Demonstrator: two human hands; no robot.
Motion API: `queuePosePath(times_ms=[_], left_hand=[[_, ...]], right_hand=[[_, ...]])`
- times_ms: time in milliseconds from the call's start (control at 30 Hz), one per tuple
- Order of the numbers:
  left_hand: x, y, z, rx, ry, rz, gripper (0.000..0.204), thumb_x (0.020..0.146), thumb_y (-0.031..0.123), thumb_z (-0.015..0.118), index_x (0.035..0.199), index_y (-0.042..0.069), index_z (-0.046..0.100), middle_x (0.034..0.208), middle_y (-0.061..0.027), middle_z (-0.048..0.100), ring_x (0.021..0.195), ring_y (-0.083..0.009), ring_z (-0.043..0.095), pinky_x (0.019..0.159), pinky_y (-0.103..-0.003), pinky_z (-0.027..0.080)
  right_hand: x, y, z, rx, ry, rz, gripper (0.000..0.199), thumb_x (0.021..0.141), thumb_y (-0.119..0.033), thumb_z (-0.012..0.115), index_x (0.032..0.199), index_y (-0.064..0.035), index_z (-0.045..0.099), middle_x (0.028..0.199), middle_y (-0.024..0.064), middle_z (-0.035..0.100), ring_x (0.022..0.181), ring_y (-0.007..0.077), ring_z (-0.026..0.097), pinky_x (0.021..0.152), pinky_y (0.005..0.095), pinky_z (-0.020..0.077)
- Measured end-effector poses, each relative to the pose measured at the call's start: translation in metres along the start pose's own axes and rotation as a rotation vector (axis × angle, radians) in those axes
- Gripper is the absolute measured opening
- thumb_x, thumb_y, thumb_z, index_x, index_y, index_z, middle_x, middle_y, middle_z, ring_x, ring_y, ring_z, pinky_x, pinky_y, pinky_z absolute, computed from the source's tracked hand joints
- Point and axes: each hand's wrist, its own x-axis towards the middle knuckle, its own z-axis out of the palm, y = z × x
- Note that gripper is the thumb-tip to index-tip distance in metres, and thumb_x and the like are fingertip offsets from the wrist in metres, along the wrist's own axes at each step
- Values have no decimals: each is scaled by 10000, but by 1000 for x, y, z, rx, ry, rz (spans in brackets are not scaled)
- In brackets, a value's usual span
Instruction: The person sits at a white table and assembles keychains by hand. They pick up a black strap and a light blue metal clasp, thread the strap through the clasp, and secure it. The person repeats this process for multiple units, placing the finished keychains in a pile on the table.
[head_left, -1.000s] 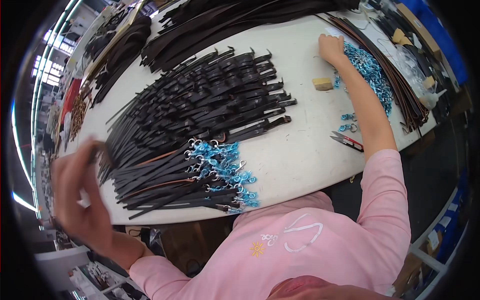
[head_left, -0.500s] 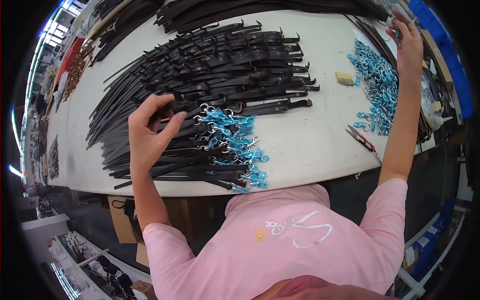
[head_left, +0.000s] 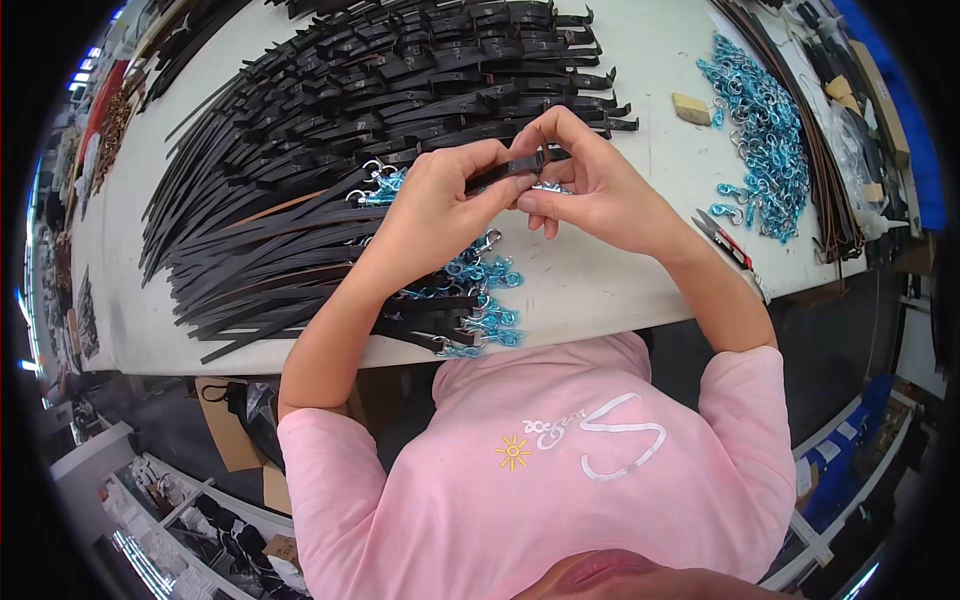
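Black strap (head_left: pixel 505 172) sits pinched between both hands above the surface (head_left: pixel 640 60); left hand (head_left: pixel 440 200) grip clamped on strap, right hand (head_left: pixel 590 185) grip closed on strap end and metal clasp (head_left: pixel 548 187). Advice: keep strap flat, feed the end squarely through the clasp.

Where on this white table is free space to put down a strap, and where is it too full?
Bare table lies between the black straps and the pile of blue clips, broken only by a small tan block. Another bare strip runs along the near edge, from the finished clipped straps to the snips. The left half is crowded with straps.
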Motion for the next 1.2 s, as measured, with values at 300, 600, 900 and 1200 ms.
queuePosePath(times_ms=[300,600,900,1200], left_hand=[[2,-16,-4,-1,121,-49,230,968,185,618,919,-34,667,736,-19,639,679,-61,537,628,-226,420],[4,-19,0,17,148,-54,324,948,263,607,875,-48,663,584,-75,563,528,-103,458,511,-291,363],[1,-12,-2,62,90,-106,249,989,192,594,836,-5,593,686,39,496,663,-39,424,578,-221,338],[-1,-9,1,97,82,-33,140,963,120,619,934,-15,635,722,31,550,690,-35,459,591,-215,375]], right_hand=[[-3,11,-16,177,22,162,343,974,-164,622,1242,47,593,1012,152,701,855,162,708,794,273,586],[-1,11,-17,195,27,185,317,969,-155,621,1226,31,609,974,130,705,837,130,690,789,256,571],[-2,18,-16,155,36,163,302,976,-178,627,1212,10,614,961,97,689,806,106,669,760,247,553],[-2,11,-10,305,41,295,249,1022,-225,559,1144,-9,579,928,106,677,740,123,678,712,256,575]])
